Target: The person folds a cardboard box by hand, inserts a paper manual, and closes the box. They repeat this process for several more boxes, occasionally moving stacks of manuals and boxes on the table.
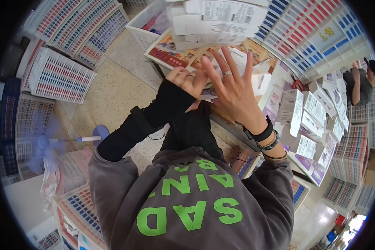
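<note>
My left hand (182,80), in a black fingerless sleeve, is closed with its fingers curled inward. What it holds, if anything, is hidden behind the fingers. Close beside it, my right hand (236,91) is raised over the table edge with its fingers spread apart. A ring and several wrist bands show on that hand and wrist. Under both hands lies a table (167,51) covered with an orange and red printed sheet. White paper pieces (262,81) lie partly behind my right hand. A stack of white printed cartons (221,18) sits at the far side.
Several white and purple boxes (289,106) crowd the right side, near red-handled scissors (296,82). White plastic baskets (60,77) are stacked at left, and a large one (312,35) stands at far right. A blue fan (43,141) is at left. Another person (359,85) is at right.
</note>
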Demonstrator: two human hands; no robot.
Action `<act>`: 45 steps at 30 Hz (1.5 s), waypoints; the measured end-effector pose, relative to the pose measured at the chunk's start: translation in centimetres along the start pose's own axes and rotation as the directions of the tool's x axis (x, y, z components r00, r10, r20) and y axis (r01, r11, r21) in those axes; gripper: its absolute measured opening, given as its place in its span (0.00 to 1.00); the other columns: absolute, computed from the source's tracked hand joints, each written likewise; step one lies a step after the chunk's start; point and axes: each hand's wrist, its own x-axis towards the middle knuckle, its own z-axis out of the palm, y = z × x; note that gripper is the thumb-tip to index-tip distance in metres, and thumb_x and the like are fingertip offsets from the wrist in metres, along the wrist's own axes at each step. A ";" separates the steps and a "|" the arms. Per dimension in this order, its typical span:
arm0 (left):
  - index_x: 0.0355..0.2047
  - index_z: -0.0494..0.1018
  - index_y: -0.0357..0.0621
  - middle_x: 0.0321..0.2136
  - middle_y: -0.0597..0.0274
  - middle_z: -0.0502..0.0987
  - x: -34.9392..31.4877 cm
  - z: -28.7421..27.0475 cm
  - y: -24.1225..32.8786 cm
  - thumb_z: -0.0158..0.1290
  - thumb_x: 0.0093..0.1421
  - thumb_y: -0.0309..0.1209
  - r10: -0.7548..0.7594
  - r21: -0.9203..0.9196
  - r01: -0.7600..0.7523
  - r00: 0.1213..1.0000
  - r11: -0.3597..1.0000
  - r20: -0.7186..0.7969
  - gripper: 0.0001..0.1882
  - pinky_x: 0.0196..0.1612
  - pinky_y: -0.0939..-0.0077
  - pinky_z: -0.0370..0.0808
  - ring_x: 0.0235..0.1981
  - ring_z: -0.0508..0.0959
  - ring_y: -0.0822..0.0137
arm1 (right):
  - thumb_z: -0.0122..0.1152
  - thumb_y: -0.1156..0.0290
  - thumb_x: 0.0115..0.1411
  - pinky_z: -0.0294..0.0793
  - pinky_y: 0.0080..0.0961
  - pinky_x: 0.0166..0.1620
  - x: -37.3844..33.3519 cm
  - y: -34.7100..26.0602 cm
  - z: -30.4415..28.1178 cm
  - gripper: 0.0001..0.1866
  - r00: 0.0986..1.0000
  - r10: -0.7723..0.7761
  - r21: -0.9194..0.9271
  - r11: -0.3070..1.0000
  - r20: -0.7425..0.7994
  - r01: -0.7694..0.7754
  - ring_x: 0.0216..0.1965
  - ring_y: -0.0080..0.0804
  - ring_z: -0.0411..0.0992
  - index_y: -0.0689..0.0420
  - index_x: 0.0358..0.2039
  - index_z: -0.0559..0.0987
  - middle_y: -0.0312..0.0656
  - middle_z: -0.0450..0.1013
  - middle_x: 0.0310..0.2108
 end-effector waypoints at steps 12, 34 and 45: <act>0.68 0.32 0.44 0.62 0.46 0.56 -4.5 -3.9 2.1 0.68 0.45 0.48 -0.709 -0.942 -0.319 0.642 0.100 -0.293 0.64 0.60 0.54 0.61 0.59 0.62 0.50 | 0.75 0.56 0.46 0.68 0.35 0.54 -0.7 -6.7 -0.3 0.40 0.726 0.655 0.831 0.274 0.208 -0.485 0.51 0.34 0.70 0.62 0.54 0.67 0.43 0.73 0.44; 0.47 0.71 0.50 0.42 0.46 0.70 -5.2 -1.0 1.0 0.64 0.51 0.44 -0.281 -0.577 -0.418 0.582 0.702 -0.763 0.25 0.40 0.59 0.77 0.39 0.76 0.50 | 0.55 0.78 0.58 0.66 0.28 0.53 2.2 -6.4 -5.8 0.27 0.823 0.419 0.907 -0.338 0.384 -0.251 0.51 0.34 0.67 0.60 0.57 0.59 0.47 0.67 0.46; 0.43 0.72 0.48 0.41 0.46 0.71 -5.3 -4.4 0.8 0.65 0.49 0.45 -0.232 -0.645 -0.387 0.712 0.659 -0.663 0.24 0.34 0.65 0.76 0.35 0.77 0.52 | 0.61 0.81 0.54 0.72 0.31 0.47 3.4 -3.7 -5.6 0.21 0.969 0.231 0.995 -0.066 0.084 -0.071 0.46 0.37 0.72 0.61 0.49 0.70 0.47 0.70 0.45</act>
